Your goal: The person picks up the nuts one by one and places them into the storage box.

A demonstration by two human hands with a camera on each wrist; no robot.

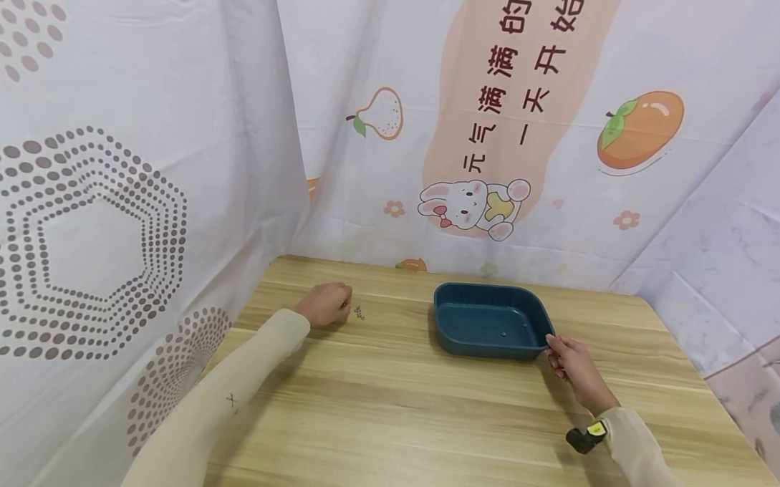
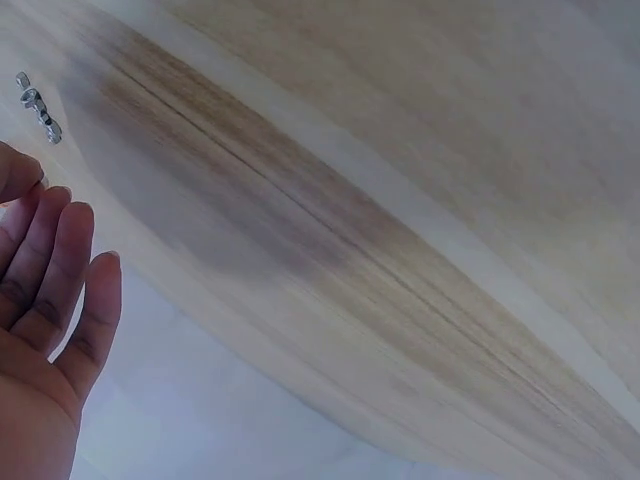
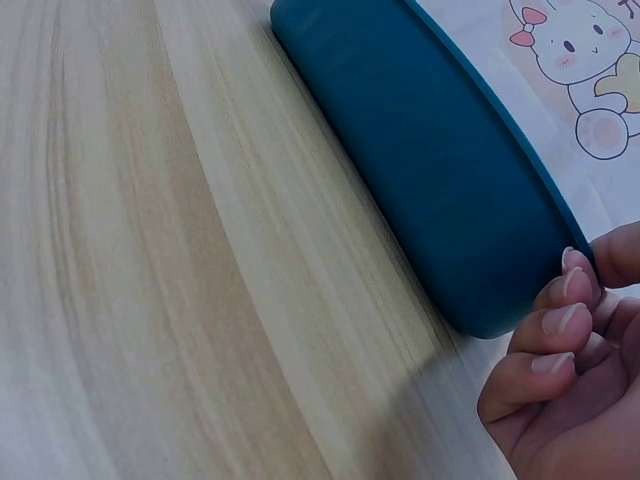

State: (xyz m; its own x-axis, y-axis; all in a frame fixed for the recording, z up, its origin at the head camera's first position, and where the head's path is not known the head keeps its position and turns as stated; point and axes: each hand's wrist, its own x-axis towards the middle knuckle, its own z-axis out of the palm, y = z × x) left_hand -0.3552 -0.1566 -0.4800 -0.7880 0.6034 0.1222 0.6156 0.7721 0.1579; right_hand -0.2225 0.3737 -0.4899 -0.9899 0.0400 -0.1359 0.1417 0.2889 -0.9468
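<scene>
A dark blue-green rectangular plastic basin [image 1: 490,326] stands on the wooden table, with a tiny metal nut [image 1: 504,334] lying on its floor. My right hand [image 1: 573,366] pinches the basin's near right corner at the rim, thumb on top and fingers curled below, as the right wrist view also shows. At the far left of the table, my left hand [image 1: 326,303] is low over the wood. Its thumb and forefinger meet at the tips around a small metal nut [image 2: 43,182], mostly hidden by them. Right beside those fingertips lies a little cluster of metal nuts [image 2: 38,105].
The wood-grain table [image 1: 384,415] ends at a printed curtain [image 1: 366,200] behind it. More hanging cloth [image 1: 238,159] borders the left side, and a marbled sheet [image 1: 717,283] the right. A black wrist device [image 1: 586,438] is strapped to the right sleeve.
</scene>
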